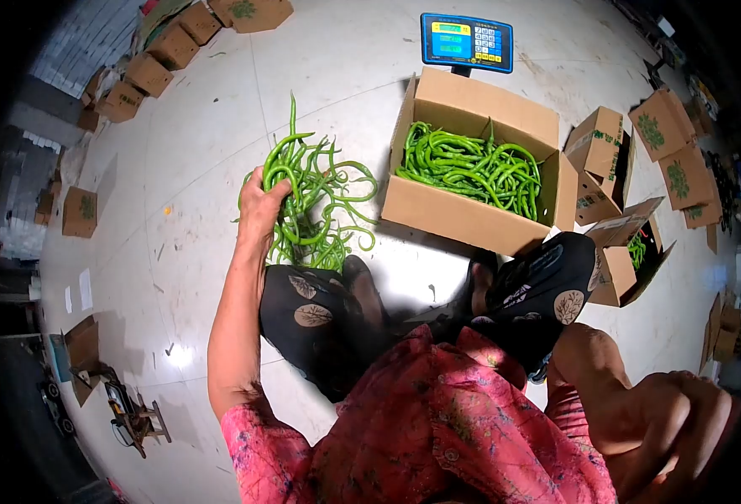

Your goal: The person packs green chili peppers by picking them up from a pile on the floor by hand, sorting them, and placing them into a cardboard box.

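My left hand [263,200] is closed around several long green chili peppers [282,161] at the edge of a loose heap of peppers [320,239] on the floor. The heap lies in front of my left knee, its peppers curled and tangled. Close to the camera at lower right, my right hand [668,420] is raised with its fingers curled in; whatever it may hold is hidden. An open cardboard box [463,214] stands before my right knee, with many green chili peppers [471,168] inside, away from both hands.
A blue-framed scale display [467,42] stands behind the box. Open cartons [601,160] sit to the right, one [618,273] with peppers inside. More boxes [148,76] line the upper left. A small stool [139,420] stands at lower left.
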Available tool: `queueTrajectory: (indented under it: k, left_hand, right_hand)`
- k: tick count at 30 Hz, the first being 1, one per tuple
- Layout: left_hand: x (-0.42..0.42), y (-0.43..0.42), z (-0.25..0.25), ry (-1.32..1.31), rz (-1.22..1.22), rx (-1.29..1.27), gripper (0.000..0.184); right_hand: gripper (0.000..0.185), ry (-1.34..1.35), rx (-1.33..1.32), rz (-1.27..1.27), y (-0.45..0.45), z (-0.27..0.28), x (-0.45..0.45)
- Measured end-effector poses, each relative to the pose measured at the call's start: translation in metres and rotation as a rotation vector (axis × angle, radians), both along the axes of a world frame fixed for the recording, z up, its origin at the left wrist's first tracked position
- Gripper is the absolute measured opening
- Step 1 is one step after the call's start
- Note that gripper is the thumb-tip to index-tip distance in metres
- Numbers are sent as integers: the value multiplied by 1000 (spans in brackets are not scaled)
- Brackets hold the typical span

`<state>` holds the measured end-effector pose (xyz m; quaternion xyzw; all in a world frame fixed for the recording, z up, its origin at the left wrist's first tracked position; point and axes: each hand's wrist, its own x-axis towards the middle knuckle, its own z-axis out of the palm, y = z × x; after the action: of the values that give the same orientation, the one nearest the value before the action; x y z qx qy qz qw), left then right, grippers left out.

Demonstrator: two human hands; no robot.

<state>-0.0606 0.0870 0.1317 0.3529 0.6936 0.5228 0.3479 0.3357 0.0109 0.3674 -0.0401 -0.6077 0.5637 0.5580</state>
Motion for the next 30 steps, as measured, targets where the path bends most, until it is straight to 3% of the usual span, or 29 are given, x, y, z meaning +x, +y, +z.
queueTrajectory:
  k: [4, 9, 10, 13, 19, 21, 24, 30]
  left_hand:
    - [1, -2, 6, 52, -5, -47, 26]
    - [0, -5, 11, -64, -63, -9, 34]
    - [2, -6, 14, -165, -76, 18, 35]
    - [3, -7, 16, -412, -139, 99, 38]
    - [-9, -8, 7, -506, -172, 155, 35]
    - [-9, -10, 9, -539, -178, 184, 36]
    - [-2, -18, 18, -591, -223, 201, 38]
    - [70, -39, 39, -759, -403, 103, 44]
  right_hand:
    - [10, -58, 6, -29, -7, -11, -5]
    - [16, -127, 92, -180, 15, -84, -40]
    - [15, -333, 158, -9, 29, -96, -31]
    - [14, -698, -11, 96, 29, -134, -50]
    - [13, -1000, -309, 173, 22, -229, -68]
    - [15, -945, -397, 178, 27, -259, -69]
    - [23, -942, -491, 164, 45, -258, -76]
    - [47, -546, -641, 303, 90, -243, -112]
